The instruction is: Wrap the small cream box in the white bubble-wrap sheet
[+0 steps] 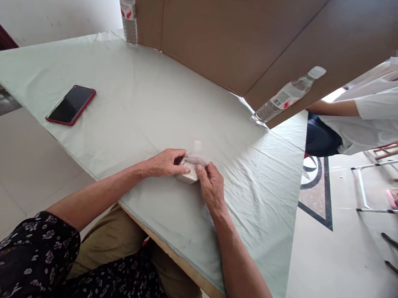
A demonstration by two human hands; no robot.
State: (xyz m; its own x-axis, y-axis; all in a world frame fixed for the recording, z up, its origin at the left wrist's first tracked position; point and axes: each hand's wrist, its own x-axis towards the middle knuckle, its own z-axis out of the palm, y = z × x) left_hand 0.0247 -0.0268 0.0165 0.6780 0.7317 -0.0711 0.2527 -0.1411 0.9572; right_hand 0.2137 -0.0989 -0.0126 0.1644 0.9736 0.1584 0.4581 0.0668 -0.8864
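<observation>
Between my two hands, on the cloth-covered table, is a small white box-like object with a textured top face. A pale, rounded, soft-looking piece lies along its far edge; I cannot tell whether it is a wrapper or part of the object. From the left, my left hand grips it, thumb across the near top and fingers behind. My right hand holds the other side, its thumb and curled index finger at the upper right corner. Fingers partly hide the object.
A black phone with a red case lies at the left on the pale green tablecloth. Water bottles stand left and lean right against a brown cardboard panel. Another person in a white shirt is beyond the table's right edge.
</observation>
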